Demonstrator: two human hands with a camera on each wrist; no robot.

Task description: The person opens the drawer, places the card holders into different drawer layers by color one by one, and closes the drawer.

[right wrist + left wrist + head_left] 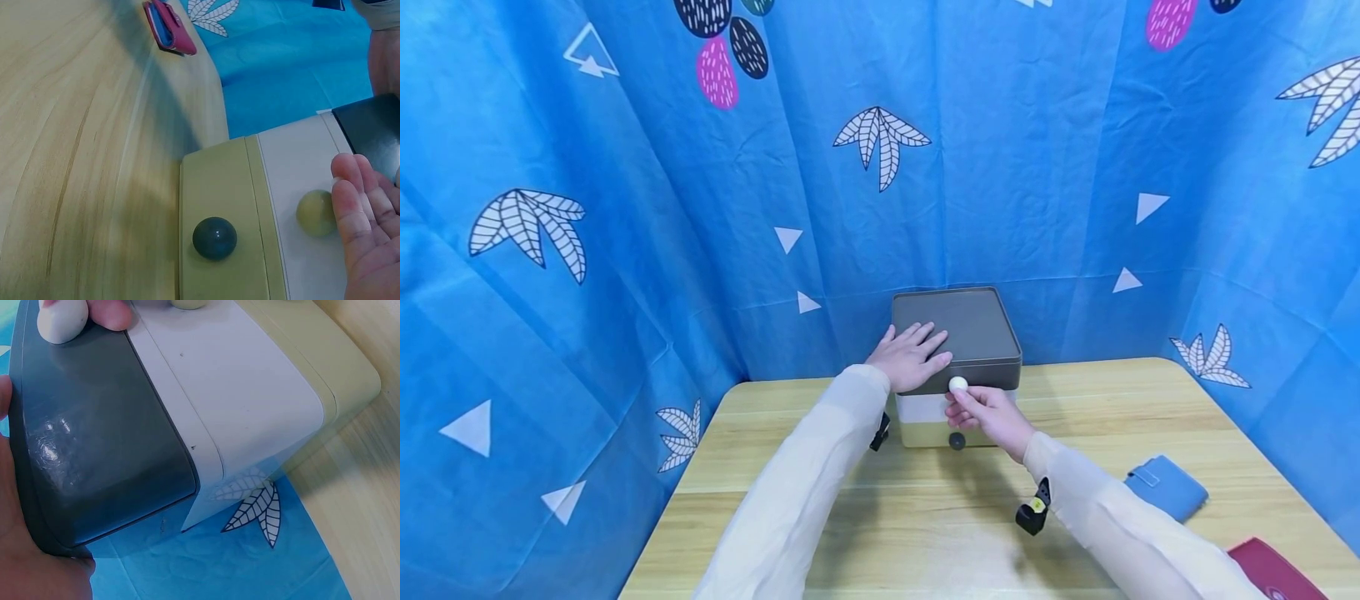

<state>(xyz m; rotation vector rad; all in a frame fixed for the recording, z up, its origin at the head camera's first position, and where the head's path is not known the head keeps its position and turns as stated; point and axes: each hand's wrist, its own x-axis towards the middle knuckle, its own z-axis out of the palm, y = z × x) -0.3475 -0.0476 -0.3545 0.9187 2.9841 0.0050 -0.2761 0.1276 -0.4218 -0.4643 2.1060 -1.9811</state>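
A small three-tier drawer box stands near the back of the table, with a dark grey top tier (pixel 992 377), a white middle tier (pixel 250 381) and a pale yellow bottom tier (pixel 215 181). My left hand (pixel 912 358) lies on the lid, its fingers spread. With thumb and fingers, my right hand (pixel 992 417) pinches the white round knob (pixel 958 384) on the front of the top tier. Below it in the right wrist view are the middle tier's yellowish knob (pixel 316 213) and the bottom tier's dark knob (pixel 214 238).
On the right of the wooden table (pixel 925 533) lies a blue wallet (pixel 1167 489), with a red wallet (pixel 1276 571) nearer the front. A pinkish-red wallet (pixel 178 28) appears near a table edge in the right wrist view. Blue patterned curtain (pixel 1022 167) hangs behind and at both sides.
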